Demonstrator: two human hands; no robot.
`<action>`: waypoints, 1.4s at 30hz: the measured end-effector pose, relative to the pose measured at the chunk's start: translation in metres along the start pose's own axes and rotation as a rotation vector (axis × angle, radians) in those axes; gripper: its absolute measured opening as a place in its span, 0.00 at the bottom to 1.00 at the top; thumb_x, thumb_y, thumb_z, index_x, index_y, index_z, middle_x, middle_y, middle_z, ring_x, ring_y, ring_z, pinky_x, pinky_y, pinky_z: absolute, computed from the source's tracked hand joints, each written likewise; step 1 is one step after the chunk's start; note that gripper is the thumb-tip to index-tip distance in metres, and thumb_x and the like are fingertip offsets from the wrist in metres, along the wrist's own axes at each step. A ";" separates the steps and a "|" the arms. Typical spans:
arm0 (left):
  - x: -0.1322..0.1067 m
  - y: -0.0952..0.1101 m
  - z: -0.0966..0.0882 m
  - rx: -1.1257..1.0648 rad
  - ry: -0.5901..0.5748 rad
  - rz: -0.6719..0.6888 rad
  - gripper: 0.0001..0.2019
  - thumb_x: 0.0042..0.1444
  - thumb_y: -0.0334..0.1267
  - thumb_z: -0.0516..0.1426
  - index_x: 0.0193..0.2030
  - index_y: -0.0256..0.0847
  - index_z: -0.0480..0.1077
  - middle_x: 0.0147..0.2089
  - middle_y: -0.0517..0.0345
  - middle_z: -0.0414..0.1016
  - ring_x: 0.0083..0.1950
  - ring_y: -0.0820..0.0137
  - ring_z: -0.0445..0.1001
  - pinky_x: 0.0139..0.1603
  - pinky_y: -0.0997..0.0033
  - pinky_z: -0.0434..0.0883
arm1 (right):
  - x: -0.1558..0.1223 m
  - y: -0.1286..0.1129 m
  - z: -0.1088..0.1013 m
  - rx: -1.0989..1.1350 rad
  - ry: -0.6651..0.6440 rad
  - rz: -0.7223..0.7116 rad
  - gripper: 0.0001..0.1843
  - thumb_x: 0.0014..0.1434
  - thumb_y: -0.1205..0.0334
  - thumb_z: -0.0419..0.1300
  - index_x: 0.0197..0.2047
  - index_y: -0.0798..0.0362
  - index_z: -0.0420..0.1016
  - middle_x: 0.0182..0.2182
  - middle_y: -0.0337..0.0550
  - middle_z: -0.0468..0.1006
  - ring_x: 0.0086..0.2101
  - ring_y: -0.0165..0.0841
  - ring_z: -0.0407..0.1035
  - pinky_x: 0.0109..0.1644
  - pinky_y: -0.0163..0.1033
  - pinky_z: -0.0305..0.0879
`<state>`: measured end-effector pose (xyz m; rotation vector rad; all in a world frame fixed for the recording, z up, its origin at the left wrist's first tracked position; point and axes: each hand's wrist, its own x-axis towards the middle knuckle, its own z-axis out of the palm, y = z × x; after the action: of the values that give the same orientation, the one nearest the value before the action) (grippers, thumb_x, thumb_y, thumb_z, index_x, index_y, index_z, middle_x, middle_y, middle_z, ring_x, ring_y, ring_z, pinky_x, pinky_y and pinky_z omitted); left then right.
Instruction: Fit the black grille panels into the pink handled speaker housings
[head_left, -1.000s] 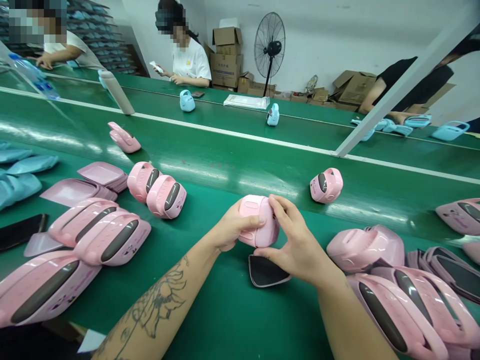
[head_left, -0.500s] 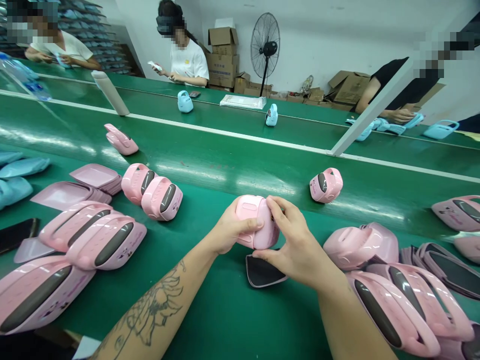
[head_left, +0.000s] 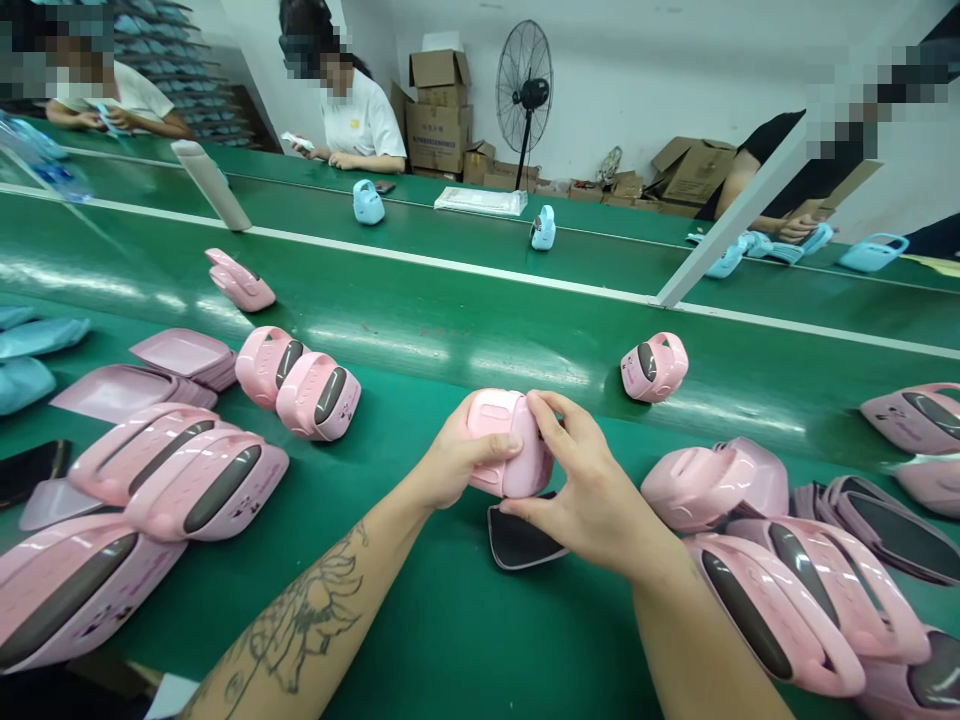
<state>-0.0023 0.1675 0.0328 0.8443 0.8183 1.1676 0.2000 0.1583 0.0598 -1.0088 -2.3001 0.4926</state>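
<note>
**Landmark:** pink plastic casing (head_left: pixel 510 442), rounded, with a recessed rectangular panel, held in both hands over the green conveyor belt (head_left: pixel 450 640).

**Left hand** (head_left: pixel 466 448)**:** cups the casing's left side, thumb laid across its face; tattooed forearm (head_left: pixel 300 610) runs to the lower left of the casing.

**Right hand** (head_left: pixel 585 490)**:** fingers (head_left: pixel 551 408) wrap over the casing's top and right side.

**Grip:** both hands closed on the casing, which sits clear of the belt.

**Directly below casing:** black pad with pink rim (head_left: pixel 521 535), lying flat on the belt, right hand just above it.

**Left of casing:** two pink units with dark grey windows (head_left: pixel 319 397), touching each other; large pink shells with dark windows (head_left: pixel 180 490), overlapping in a group; stacked pink trays (head_left: pixel 184 358); light blue pouches (head_left: pixel 37 338) at the far edge.

**Right of casing:** pink shells with dark windows (head_left: pixel 780 600), lying overlapped in a group.

**Beyond casing:** single pink unit (head_left: pixel 654 367), well apart from the hands, on a further stretch of belt.

**Far belt, beyond casing:** light blue units (head_left: pixel 368 203) standing upright; co-worker in a white T-shirt (head_left: pixel 360 125), holding a small white item.

**Far background, beyond casing:** cardboard boxes (head_left: pixel 439 110); pedestal fan (head_left: pixel 523 90).
</note>
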 end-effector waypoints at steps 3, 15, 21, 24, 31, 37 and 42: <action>0.000 -0.002 0.001 -0.020 -0.006 -0.004 0.33 0.44 0.44 0.76 0.57 0.38 0.73 0.56 0.43 0.80 0.56 0.51 0.79 0.56 0.54 0.73 | 0.000 0.000 0.001 0.020 -0.013 0.014 0.66 0.54 0.59 0.79 0.82 0.37 0.41 0.73 0.56 0.58 0.73 0.58 0.57 0.74 0.67 0.61; -0.002 -0.004 0.008 -0.044 0.044 -0.034 0.33 0.44 0.42 0.74 0.57 0.37 0.73 0.54 0.44 0.81 0.53 0.54 0.79 0.53 0.57 0.73 | 0.001 0.002 0.002 0.036 -0.022 0.023 0.68 0.52 0.58 0.81 0.82 0.37 0.41 0.73 0.56 0.58 0.72 0.58 0.57 0.74 0.68 0.61; -0.003 -0.003 0.013 -0.044 0.081 -0.034 0.33 0.44 0.42 0.75 0.57 0.37 0.73 0.52 0.46 0.81 0.51 0.55 0.79 0.52 0.58 0.73 | 0.001 0.002 0.001 0.038 -0.037 0.051 0.66 0.52 0.60 0.80 0.81 0.37 0.42 0.72 0.56 0.57 0.73 0.58 0.56 0.75 0.68 0.60; -0.004 -0.002 0.016 -0.066 0.087 -0.039 0.31 0.44 0.41 0.75 0.55 0.37 0.74 0.51 0.47 0.81 0.50 0.55 0.79 0.51 0.58 0.73 | 0.001 0.003 0.001 0.047 -0.049 0.052 0.66 0.52 0.59 0.80 0.81 0.38 0.43 0.72 0.56 0.57 0.73 0.57 0.56 0.75 0.67 0.60; -0.002 -0.003 0.017 -0.121 0.103 -0.059 0.29 0.41 0.40 0.75 0.52 0.37 0.77 0.47 0.49 0.83 0.46 0.57 0.79 0.47 0.61 0.73 | 0.002 0.007 0.007 0.087 -0.026 0.036 0.68 0.51 0.52 0.81 0.82 0.37 0.42 0.71 0.55 0.57 0.73 0.57 0.56 0.76 0.67 0.59; -0.004 -0.003 0.020 -0.140 0.107 -0.079 0.32 0.42 0.41 0.75 0.55 0.36 0.76 0.48 0.48 0.83 0.47 0.58 0.79 0.48 0.61 0.74 | 0.001 0.008 0.007 0.112 -0.043 0.033 0.67 0.53 0.50 0.80 0.82 0.38 0.42 0.72 0.54 0.57 0.73 0.55 0.56 0.77 0.64 0.58; -0.006 -0.001 0.024 -0.123 0.106 -0.087 0.30 0.46 0.45 0.77 0.55 0.37 0.78 0.53 0.45 0.82 0.50 0.58 0.79 0.52 0.60 0.73 | 0.001 0.007 0.008 0.125 -0.054 0.042 0.66 0.54 0.52 0.80 0.82 0.37 0.42 0.72 0.54 0.57 0.73 0.55 0.56 0.77 0.65 0.58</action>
<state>0.0180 0.1589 0.0430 0.6438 0.8523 1.1809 0.1988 0.1630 0.0503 -0.9949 -2.2679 0.6794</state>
